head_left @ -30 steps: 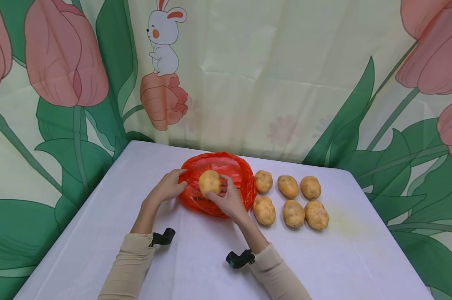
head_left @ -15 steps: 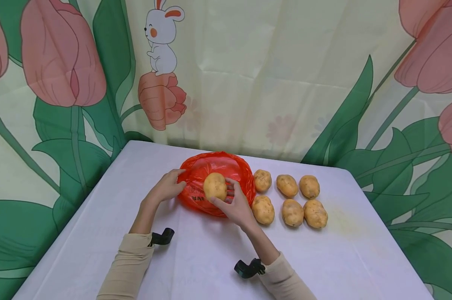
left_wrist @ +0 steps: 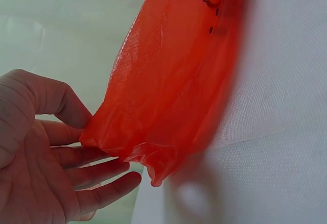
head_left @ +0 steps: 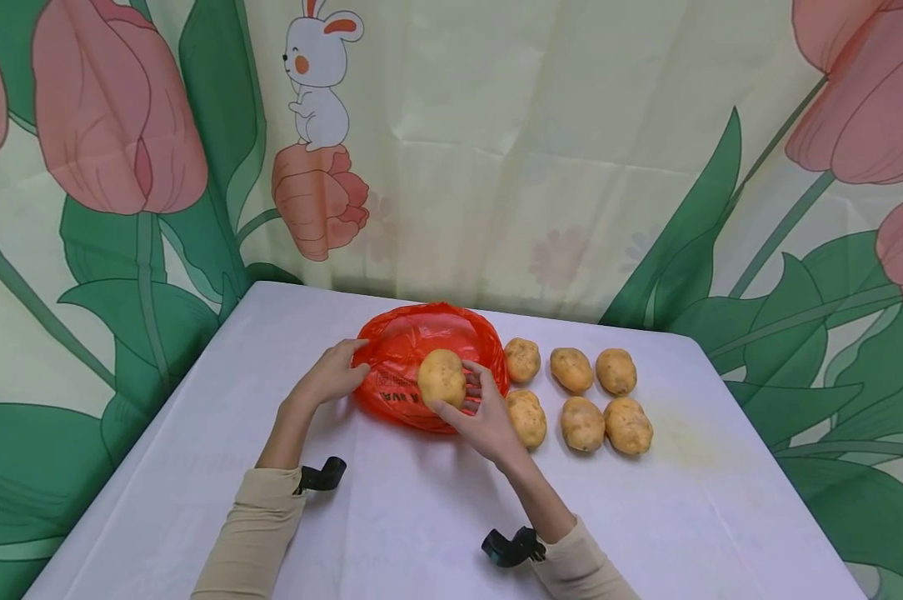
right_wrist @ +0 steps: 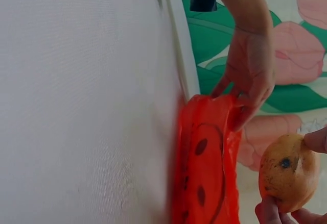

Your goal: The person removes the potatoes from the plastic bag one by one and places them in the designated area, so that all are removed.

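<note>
A red plastic bag (head_left: 391, 333) with dark print stands open on the table. At its left edge, my left hand (head_left: 333, 372) pinches the rim between thumb and fingers, as the left wrist view shows the bag's edge (left_wrist: 153, 96) under the thumb. My right hand (head_left: 485, 417) holds a potato (head_left: 441, 379) above the bag's right half. Its thumb and fingertips grip the potato (right_wrist: 288, 173) from opposite sides, with a dark spot showing on the skin. The inside of the bag is partly hidden behind the potato and right hand.
Several potatoes (head_left: 582, 423) lie in two rows on the white tablecloth (head_left: 406, 517), just right of the bag. A curtain (head_left: 481, 167) printed with tulips and a rabbit hangs behind the table's far edge. Each wrist wears a black camera (head_left: 513, 547).
My right hand has moved to the right and slightly toward me, carrying the potato with it. The left hand keeps its place at the bag's rim. The view has shifted slightly.
</note>
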Motion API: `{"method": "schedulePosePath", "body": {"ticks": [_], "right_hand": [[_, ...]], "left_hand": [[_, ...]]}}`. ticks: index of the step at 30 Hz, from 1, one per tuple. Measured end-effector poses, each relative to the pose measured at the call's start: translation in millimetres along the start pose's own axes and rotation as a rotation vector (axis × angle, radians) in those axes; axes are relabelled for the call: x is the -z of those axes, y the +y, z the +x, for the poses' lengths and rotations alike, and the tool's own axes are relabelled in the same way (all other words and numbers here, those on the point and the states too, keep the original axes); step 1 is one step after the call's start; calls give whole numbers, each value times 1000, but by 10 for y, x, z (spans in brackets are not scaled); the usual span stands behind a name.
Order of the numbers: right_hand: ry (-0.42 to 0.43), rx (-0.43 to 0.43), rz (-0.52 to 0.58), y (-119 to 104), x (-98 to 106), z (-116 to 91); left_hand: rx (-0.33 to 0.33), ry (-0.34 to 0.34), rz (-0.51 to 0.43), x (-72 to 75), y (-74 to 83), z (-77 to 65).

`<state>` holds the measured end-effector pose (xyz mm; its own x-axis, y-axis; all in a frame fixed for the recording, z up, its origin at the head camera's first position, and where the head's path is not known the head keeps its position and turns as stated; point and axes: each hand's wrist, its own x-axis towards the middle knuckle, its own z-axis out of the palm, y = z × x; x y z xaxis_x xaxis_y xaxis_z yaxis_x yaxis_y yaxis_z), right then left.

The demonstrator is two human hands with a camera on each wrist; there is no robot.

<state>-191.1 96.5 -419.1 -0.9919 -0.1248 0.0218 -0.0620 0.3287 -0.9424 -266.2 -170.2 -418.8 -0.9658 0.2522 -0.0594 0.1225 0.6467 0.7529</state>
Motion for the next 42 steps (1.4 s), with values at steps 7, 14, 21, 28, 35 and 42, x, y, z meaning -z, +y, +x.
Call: {"method": "schedulePosePath", "body": {"ticks": [7, 14, 21, 28, 35, 42], "right_hand": [[28, -7, -29, -35, 108, -85], [36, 7, -27, -32, 207, -143], [59, -24, -34, -10, 310, -166], [96, -27, -60, 42, 416, -158], [133, -39, -83, 86, 549, -145], [167, -69, -104, 103, 673, -152]], "left_hand": [[6, -11, 4, -4, 7, -1], [1, -9, 10, -4, 3, -7], [6, -14, 1, -7, 6, -4], [12, -15, 8, -9, 11, -3], [13, -11, 9, -8, 12, -2], [23, -12, 3, -10, 1, 1]]}}
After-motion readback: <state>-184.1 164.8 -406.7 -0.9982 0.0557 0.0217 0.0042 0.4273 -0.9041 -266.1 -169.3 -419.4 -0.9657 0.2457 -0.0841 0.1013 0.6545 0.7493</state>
